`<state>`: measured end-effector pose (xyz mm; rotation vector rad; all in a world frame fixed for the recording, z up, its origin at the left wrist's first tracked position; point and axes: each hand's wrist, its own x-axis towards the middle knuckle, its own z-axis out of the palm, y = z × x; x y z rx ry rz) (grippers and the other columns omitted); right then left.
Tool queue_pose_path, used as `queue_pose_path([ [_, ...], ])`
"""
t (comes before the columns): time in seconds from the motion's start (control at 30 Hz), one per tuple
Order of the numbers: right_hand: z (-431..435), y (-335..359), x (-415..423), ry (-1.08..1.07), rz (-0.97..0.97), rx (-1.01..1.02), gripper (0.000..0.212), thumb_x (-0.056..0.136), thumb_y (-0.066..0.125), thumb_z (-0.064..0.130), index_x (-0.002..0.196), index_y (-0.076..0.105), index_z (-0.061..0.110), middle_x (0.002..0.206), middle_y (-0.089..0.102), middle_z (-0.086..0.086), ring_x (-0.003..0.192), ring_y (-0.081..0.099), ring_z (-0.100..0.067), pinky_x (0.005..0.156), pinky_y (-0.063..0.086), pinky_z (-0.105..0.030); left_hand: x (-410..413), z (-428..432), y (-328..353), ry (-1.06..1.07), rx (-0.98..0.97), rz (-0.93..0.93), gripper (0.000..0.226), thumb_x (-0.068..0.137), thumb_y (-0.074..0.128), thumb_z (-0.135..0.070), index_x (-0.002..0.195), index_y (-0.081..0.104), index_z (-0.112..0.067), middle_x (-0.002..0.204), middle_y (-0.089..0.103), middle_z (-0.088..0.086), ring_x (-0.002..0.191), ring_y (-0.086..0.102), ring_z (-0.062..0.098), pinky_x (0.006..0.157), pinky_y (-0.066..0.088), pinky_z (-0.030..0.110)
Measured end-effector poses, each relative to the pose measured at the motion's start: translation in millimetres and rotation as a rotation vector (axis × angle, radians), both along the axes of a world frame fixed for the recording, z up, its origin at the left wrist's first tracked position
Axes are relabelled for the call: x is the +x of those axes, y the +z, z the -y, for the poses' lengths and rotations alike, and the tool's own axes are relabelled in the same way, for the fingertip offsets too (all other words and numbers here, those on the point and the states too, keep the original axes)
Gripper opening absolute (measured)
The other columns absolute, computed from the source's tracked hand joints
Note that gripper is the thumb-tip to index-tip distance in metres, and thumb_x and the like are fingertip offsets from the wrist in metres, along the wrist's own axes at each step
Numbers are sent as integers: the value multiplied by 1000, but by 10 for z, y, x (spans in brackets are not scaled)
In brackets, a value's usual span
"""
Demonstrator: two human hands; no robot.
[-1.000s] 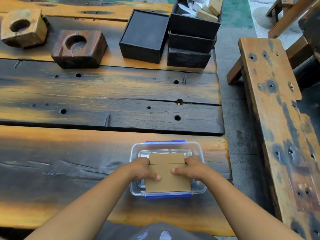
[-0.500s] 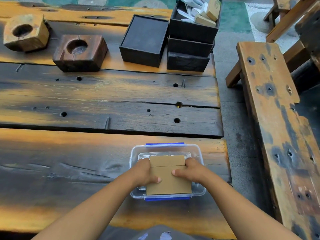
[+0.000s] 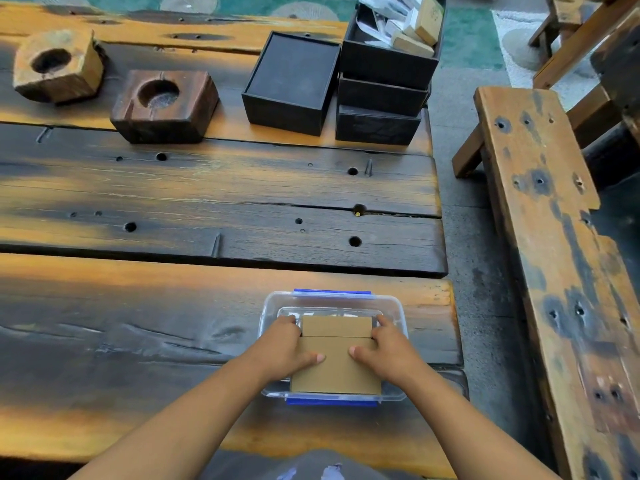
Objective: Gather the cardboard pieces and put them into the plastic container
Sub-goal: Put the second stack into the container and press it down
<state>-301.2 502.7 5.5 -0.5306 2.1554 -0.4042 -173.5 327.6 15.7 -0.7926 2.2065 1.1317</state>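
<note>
A clear plastic container point(image 3: 398, 306) with blue clips on its far and near sides sits near the table's front right edge. Brown cardboard pieces point(image 3: 336, 362) lie stacked in its opening, a smaller far piece against a larger near one. My left hand point(image 3: 287, 348) grips the stack's left side, thumb on top. On the right side my right hand point(image 3: 384, 348) holds it the same way. The container's inside below the cardboard is hidden.
Two hollowed wooden blocks point(image 3: 162, 105) stand at the far left. Black boxes point(image 3: 291, 83) stand at the back, one stack point(image 3: 384, 84) holding small cartons. A wooden bench point(image 3: 554, 254) runs along the right, across a floor gap.
Both hands keep their hold on the cardboard over the container; the stack sits about the same. The view has shifted slightly.
</note>
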Motion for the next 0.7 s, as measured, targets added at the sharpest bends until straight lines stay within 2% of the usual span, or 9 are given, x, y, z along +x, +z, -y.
queue_pose_path([
  [0.1,7,-6,25,4,26,19,64,82,69,46,129,57,4,146,36,-4,123,49,-19,101,46,-33,3,-27,-8,-75,-77,56,71,78,72,-52,133,56,-10,131,48,5,122,51,21,105,45,34],
  [0.27,46,-14,10,-89,108,3,69,76,77,44,130,56,8,132,47,-4,116,56,-21,99,51,-38,-96,26,20,9,37,168,59,75,80,-42,120,61,-9,120,64,5,106,64,21,80,50,26],
  [0.37,68,-6,-8,-135,167,-39,71,73,80,43,128,56,8,131,48,-1,110,61,-20,96,54,-38,-129,56,45,-2,73,207,62,75,80,-43,122,59,-9,116,66,5,106,65,23,77,51,27],
  [0.47,64,6,0,-150,177,-68,74,74,79,45,133,52,9,138,46,0,113,60,-20,97,54,-40,-146,62,30,-17,63,207,70,73,80,-49,124,59,-6,122,63,8,111,63,24,89,56,35],
  [0.53,58,2,12,-128,180,-67,76,74,78,46,136,52,9,143,43,0,118,58,-22,100,52,-41,-136,58,14,-34,40,194,72,73,79,-51,127,59,-7,127,59,10,115,60,24,98,53,39],
  [0.7,46,14,13,-102,227,-43,76,74,79,43,135,50,7,139,46,-5,120,56,-24,100,51,-43,-78,5,-41,-78,-23,189,84,74,75,-57,137,52,-7,138,41,10,130,45,24,109,42,38],
])
